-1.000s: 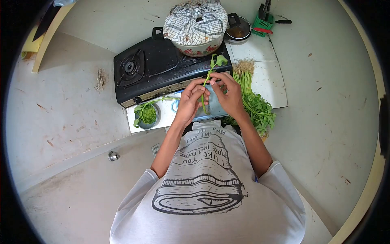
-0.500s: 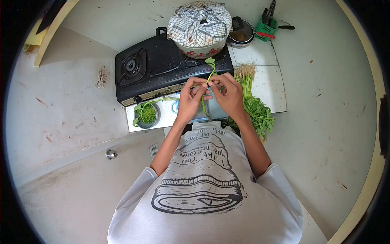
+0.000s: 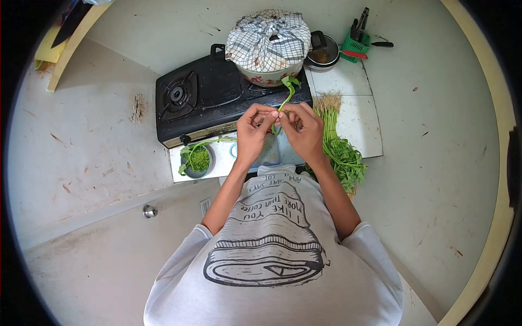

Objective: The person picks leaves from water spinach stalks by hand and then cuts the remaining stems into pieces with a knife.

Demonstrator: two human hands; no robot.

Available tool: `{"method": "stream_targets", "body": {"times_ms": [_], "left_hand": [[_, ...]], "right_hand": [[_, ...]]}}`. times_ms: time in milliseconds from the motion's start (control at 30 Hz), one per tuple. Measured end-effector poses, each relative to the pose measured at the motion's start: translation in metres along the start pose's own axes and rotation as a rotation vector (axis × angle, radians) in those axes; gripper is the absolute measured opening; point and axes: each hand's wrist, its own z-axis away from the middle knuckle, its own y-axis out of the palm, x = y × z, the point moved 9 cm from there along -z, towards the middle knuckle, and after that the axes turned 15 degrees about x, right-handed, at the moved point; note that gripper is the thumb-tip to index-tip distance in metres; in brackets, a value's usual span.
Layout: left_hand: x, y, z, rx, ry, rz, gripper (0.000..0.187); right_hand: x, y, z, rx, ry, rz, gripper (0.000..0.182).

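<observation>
A thin green leafy stem (image 3: 289, 93) is pinched between the fingertips of my two hands, its leaf end pointing away from me toward the pot. My left hand (image 3: 253, 129) is closed on it from the left, thumb against fingers. From the right, my right hand (image 3: 304, 128) grips the same stem, thumbs nearly touching. Under my hands lies a bluish board or tray (image 3: 272, 153), partly hidden. At the left, a grey bowl (image 3: 197, 173) holds chopped greens (image 3: 198, 158), with a leafy stalk resting across its rim. Right of my right hand lies a bunch of rooted leafy greens (image 3: 343, 155).
Beyond my hands stands a black gas stove (image 3: 212, 89). On it sits a pot (image 3: 265, 77) whose lid is wrapped in a checked cloth (image 3: 269, 41). A lidded pan (image 3: 323, 54) and a green utensil basket (image 3: 354, 48) stand at the back right on the white tiles (image 3: 359, 127).
My fingertips have drawn closer together on the stem. Its lower part, which hung down toward the board, now looks bent up near my fingers. The view has shifted slightly.
</observation>
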Motion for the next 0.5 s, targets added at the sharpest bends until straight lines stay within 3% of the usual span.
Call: {"method": "stream_targets", "body": {"times_ms": [100, 500], "left_hand": [[-0.0040, 0.0038, -0.0033, 0.020, 0.071, 0.004, 0.011], [0.0053, 0.0080, -0.0070, 0.118, 0.038, 0.029, 0.011]], "right_hand": [[-0.0019, -0.0003, -0.0011, -0.007, 0.014, 0.000, 0.013], [-0.0044, -0.0021, -0.0011, -0.039, 0.012, 0.047, 0.017]]}}
